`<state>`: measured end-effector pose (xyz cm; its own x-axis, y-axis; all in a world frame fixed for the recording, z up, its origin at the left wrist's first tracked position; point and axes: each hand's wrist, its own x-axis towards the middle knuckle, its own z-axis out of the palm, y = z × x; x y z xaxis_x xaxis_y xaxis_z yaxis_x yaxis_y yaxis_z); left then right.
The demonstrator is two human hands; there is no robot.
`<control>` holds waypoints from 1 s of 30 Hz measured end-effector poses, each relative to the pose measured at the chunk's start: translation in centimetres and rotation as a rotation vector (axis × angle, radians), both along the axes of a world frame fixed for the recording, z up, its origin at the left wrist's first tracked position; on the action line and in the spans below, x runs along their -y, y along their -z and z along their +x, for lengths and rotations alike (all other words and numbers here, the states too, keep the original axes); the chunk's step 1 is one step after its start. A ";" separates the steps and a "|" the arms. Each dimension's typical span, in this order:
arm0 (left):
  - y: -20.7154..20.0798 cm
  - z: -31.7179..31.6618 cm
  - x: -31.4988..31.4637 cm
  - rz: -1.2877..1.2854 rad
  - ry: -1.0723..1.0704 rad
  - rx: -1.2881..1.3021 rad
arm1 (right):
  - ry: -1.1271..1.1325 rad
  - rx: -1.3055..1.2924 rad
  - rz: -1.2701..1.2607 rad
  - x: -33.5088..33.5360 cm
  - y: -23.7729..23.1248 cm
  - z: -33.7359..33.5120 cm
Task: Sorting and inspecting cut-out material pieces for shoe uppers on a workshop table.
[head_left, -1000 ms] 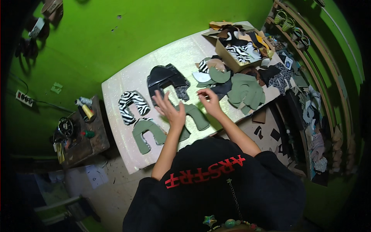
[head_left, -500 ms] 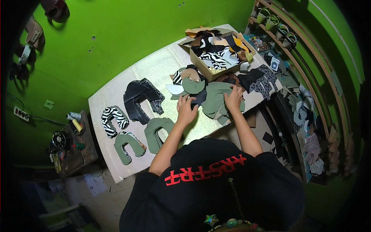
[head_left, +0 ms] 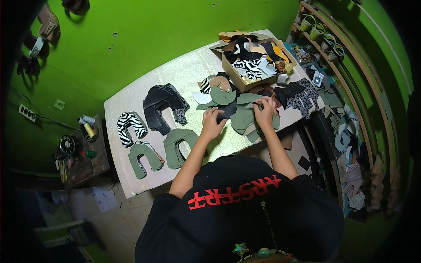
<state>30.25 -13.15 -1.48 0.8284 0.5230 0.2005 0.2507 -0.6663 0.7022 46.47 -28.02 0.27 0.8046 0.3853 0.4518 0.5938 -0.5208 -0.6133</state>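
Green cut pieces (head_left: 245, 116) lie in a loose pile at the middle of the frame, on the pale table (head_left: 184, 76). A second ago both hands were further left, by the U-shaped pieces (head_left: 177, 147); now they have moved to this pile. Left hand (head_left: 213, 123) presses a dark piece (head_left: 228, 110) with fingers bent. Right hand (head_left: 265, 110) pinches a green edge, fingers narrow.

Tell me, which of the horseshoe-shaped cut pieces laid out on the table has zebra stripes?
The zebra-striped piece at the table's left end, above a plain olive piece. The others in that spread are black or olive.
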 end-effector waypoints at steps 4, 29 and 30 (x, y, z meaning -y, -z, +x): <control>-2.4 -1.0 -1.2 -0.163 0.068 0.034 | -0.419 -0.367 0.279 -2.3 -2.4 -2.0; -2.8 -27.8 -13.5 -0.882 -0.400 0.363 | -0.854 -0.702 0.163 -20.8 -3.0 -21.6; -2.4 -29.5 -14.2 -0.881 -0.444 0.340 | -0.871 -0.640 0.170 -21.6 -2.4 -23.2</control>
